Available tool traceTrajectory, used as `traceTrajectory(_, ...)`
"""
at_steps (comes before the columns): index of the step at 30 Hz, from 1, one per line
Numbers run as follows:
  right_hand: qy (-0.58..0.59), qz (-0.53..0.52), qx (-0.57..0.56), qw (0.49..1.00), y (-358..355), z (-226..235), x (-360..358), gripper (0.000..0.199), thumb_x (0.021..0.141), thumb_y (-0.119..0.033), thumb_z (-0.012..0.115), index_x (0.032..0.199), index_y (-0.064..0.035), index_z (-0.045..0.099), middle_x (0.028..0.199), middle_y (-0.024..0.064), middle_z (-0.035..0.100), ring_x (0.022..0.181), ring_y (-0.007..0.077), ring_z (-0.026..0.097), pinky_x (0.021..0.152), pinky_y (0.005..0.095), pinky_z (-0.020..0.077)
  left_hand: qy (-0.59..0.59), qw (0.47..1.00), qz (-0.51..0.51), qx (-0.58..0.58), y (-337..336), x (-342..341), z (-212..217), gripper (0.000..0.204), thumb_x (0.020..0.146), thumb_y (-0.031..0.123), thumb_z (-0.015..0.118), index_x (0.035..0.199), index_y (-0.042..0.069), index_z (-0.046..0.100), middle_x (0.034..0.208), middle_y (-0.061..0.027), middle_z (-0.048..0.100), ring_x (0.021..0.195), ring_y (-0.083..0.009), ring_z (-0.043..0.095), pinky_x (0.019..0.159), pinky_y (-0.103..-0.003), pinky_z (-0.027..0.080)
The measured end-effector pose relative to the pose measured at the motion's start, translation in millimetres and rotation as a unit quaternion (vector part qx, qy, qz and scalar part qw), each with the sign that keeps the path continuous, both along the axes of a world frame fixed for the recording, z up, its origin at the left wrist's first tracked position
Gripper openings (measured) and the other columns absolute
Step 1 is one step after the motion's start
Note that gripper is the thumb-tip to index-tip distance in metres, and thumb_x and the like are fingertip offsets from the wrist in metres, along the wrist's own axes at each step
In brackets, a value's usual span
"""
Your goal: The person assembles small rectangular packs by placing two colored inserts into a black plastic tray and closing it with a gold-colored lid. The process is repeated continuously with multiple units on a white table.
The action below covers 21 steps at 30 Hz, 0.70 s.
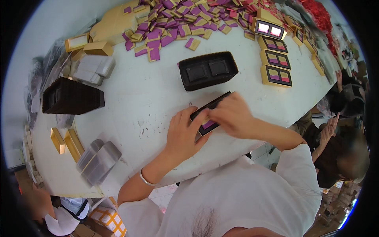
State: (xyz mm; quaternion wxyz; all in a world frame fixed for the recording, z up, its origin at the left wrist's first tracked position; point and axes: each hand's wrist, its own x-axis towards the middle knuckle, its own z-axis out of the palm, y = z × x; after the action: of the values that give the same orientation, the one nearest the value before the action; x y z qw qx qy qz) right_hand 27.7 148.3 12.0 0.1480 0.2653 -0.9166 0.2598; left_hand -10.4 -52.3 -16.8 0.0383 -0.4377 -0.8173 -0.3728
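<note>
Near the middle of the table, a small gift box [213,104] with a black insert lies tilted under my hands. My left hand [182,133] grips its near left side, thumb across the edge. One purple-and-gold packet [207,124] shows in its nearer half. Over the box, my right hand [233,117] is bent with fingers closed together; it is slightly blurred, and whatever they pinch is hidden. Just beyond the hands stands a stack of black plastic trays [208,71], each with two recesses.
Purple-and-gold packets [173,29] are heaped at the far side. Filled boxes [276,76] line the right. At left are another tray stack [73,96], clear plastic covers [98,161] and gold box sleeves [73,144]. Other people sit at right [347,146] and lower left [59,215].
</note>
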Motion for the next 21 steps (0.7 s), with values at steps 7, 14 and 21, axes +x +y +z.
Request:
traceTrajectory(7,0.215,-0.298,0.104,0.924,165.6,7.3,-167.4,0.018,0.085,-0.015,0.062,0.095,0.0000,0.063,0.092,0.0143,0.065,0.089,0.0330,0.063,0.077,0.0416,0.0499,0.023,1.000,-0.008,-0.008,2.7,-1.9,1.9,0.050,0.068,0.019,0.078,0.114,0.012,0.060,0.116,-0.0146,0.051,0.094,-0.0297,0.052,0.079,-0.038,0.044)
traceTrajectory(14,0.012,-0.383,0.313,0.869,201.3,-23.4,-237.0,0.014,0.082,-0.008,0.053,0.087,-0.0005,0.063,0.088,0.0169,0.067,0.085,0.0348,0.064,0.075,0.0437,0.0519,0.014,1.000,-0.012,-0.003,1.9,-4.8,1.6,0.050,0.068,0.020,0.078,0.115,0.012,0.061,0.115,-0.0135,0.052,0.094,-0.0289,0.053,0.078,-0.038,0.044)
traceTrajectory(21,-0.063,-0.252,-0.383,0.886,132.2,53.7,-122.6,0.016,0.088,-0.009,0.058,0.102,-0.0031,0.061,0.072,0.0038,0.061,0.065,0.0112,0.056,0.059,0.0260,0.0450,0.010,1.000,0.009,0.001,-1.4,-2.7,-1.4,0.052,0.067,0.018,0.079,0.115,0.013,0.061,0.117,-0.0134,0.051,0.095,-0.0298,0.053,0.079,-0.037,0.045)
